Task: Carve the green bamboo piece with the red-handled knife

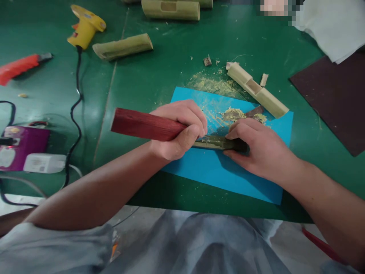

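My left hand (179,129) is closed around the thick red wooden handle (145,123) of a tool, which points up to the left. The tool's working end is hidden at the hand, over a dark green bamboo piece (211,142). My right hand (256,146) grips the right end of that bamboo between thumb and fingers. Beneath both hands lies a blue sheet (256,186). Bamboo shavings (232,114) are heaped on it just beyond the right hand. A pale bamboo tube with a notch cut in it (272,101) rests across the sheet's far right edge.
More bamboo tubes (122,46) lie farther back, one with a window cut in it (185,11). At left are a corded yellow glue gun (84,28), a red utility knife (19,68) and a purple power block (31,144). A dark board (336,102) and white sheets (336,30) are at right.
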A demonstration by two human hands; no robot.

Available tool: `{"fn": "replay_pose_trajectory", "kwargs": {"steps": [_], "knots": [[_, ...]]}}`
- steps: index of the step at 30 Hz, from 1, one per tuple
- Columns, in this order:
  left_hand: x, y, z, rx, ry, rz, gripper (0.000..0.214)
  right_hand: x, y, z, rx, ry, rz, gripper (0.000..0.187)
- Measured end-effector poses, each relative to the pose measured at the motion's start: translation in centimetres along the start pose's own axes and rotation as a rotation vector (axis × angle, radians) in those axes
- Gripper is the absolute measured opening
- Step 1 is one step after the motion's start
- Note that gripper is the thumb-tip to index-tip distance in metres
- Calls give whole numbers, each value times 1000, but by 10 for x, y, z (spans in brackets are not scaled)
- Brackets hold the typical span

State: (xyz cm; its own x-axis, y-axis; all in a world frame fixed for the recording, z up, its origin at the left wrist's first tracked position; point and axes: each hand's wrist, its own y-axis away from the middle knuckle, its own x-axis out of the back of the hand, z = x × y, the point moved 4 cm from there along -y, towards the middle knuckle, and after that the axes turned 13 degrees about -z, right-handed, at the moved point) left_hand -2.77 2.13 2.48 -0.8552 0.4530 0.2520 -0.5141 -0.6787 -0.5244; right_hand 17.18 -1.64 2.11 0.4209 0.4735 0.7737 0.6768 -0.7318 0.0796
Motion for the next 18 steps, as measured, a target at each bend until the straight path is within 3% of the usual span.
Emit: {"fn": "replay_pose_trajectory", "kwargs": {"steps": [3,9,15,18], "knots": [[-2,-2,7,-99,-38,9,20,0,0,0,2,-3,-7,12],[-4,-4,6,-150,-38,-54,21,-1,0,1,5,3,-4,12],[-5,-8,11,-121,-123,-189,9,-1,0,0,9,2,0,11],[-4,-6,11,-113,-106,-121,14,0,0,0,2,10,-4,11]]}}
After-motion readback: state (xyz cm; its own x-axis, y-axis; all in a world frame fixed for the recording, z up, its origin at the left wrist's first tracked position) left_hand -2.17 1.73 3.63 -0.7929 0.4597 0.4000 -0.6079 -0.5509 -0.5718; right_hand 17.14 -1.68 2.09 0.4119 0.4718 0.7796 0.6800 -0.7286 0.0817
